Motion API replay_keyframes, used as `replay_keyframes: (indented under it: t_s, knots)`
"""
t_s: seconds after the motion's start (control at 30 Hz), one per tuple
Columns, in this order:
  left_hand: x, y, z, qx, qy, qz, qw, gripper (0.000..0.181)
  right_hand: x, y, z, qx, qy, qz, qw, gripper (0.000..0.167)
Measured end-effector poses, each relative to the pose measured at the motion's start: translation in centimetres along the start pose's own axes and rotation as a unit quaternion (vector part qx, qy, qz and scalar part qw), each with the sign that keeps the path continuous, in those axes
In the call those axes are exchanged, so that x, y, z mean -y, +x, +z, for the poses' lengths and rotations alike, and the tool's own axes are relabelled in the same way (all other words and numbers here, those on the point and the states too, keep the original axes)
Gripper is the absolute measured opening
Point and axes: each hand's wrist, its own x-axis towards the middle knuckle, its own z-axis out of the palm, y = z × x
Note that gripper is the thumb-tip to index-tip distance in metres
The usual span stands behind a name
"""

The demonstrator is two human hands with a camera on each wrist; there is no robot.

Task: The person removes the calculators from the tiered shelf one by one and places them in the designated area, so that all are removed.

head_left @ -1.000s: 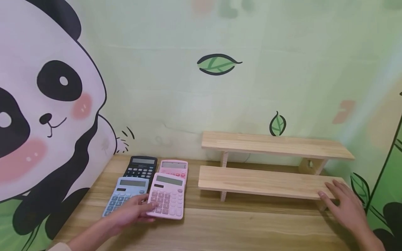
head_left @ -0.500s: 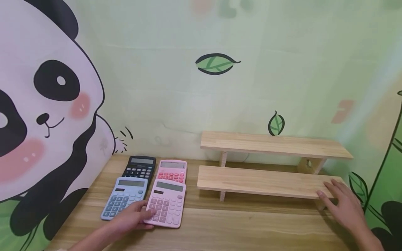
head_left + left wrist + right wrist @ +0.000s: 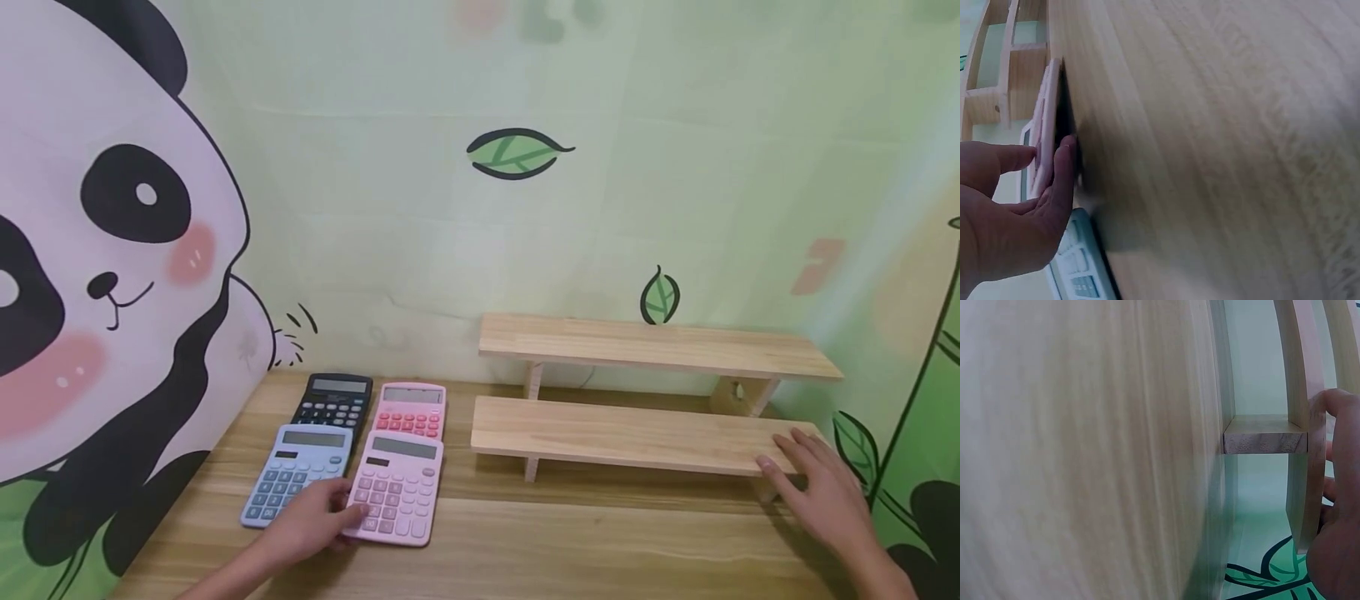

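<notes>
A pale pink calculator (image 3: 408, 492) lies at the front right of a group of calculators. My left hand (image 3: 311, 521) pinches its lower left corner, thumb on the face and fingers underneath, as the left wrist view shows; the calculator's near edge (image 3: 1047, 140) looks slightly raised there. Left of it lies a light blue calculator (image 3: 303, 462), partly behind my hand. A black calculator (image 3: 333, 400) and a brighter pink calculator (image 3: 411, 408) sit behind, the latter's lower part covered. My right hand (image 3: 825, 496) rests on the right end of the lower wooden shelf board (image 3: 622, 433), fingers extended.
The upper shelf board (image 3: 652, 346) stands behind the lower one, against a green printed backdrop (image 3: 360, 183). A panda picture (image 3: 150, 275) covers the left side. Wooden tabletop (image 3: 585, 550) stretches in front of the shelf.
My left hand has moved the pale pink calculator toward the front edge and lower, baring the brighter pink one's upper keys. In the last half second little has shifted. The right hand stays put.
</notes>
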Motion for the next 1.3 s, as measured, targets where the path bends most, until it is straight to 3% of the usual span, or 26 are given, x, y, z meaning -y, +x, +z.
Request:
replay_keyframes:
  t_s: [0.47,0.73,1.0,1.13,1.3]
  knots:
    - [-0.5,-0.5,-0.2,-0.013,0.080,0.008,0.9966,0.049,-0.1,0.0,0.2,-0.006,0.002,-0.003,1.0000,0.063]
    - [-0.8,-0.6,-0.1,-0.002,0.104,-0.017,0.9944,0.044,0.1,0.0,0.2,-0.010,0.005,-0.005,0.9999,0.063]
    - [-0.7,-0.5,0.0,-0.009,0.134,0.011,0.9909,0.035,-0.1,-0.1,0.5,-0.029,-0.003,-0.013,0.9995,0.060]
    - [-1.1,-0.4,-0.8,-0.005,0.137,0.022,0.9903,0.028,-0.1,-0.3,0.2,-0.029,0.005,-0.024,0.9993,0.059]
    - [-2.6,-0.3,-3.2,-0.001,0.163,0.059,0.9849,0.027,0.6,-0.1,-1.2,0.004,0.027,-0.010,0.9996,0.063]
